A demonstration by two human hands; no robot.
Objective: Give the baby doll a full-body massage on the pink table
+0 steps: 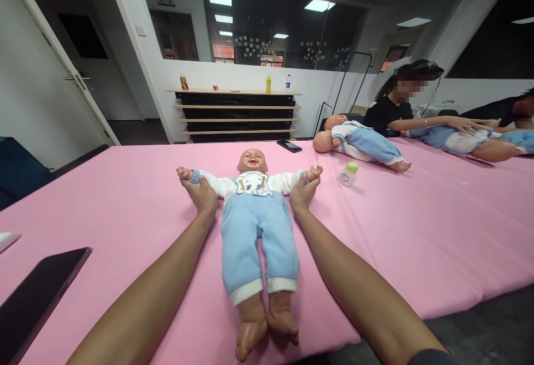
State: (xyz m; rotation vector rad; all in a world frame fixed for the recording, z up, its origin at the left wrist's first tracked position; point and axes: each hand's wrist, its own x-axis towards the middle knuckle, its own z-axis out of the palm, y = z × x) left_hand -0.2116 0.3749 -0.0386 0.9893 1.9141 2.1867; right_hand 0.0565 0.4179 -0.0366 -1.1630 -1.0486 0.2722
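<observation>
Baby doll in white-and-blue fleece clothes with an elephant bib front [259, 226]: lies face up in the near middle, head far, bare feet near, both arms spread.
Left hand [203, 193]: grasping the doll's arm on the left near its wrist, thumb on top; fingers underneath hidden.
Right hand [303, 191]: grasping the arm on the right in the same way.
Pink cloth-covered table [396, 231]: under the doll, reaching far to the right.
Small white bottle with a green cap [347, 174]: stands right of the doll, near its outstretched hand.
Dark phones: one [289, 146] just beyond the doll's head to the right, another [39, 292] at near left, outside the left forearm.
Other blue-and-white dressed doll [361, 141]: lies at far right, beyond the bottle, a second doll head [335, 121] behind it.
Co-worker in black [387, 110]: at far right, arms over another clothed doll [454, 138].
Low wood-and-black shelf [237, 113]: against the far wall, bearing a yellow bottle [268, 84].
</observation>
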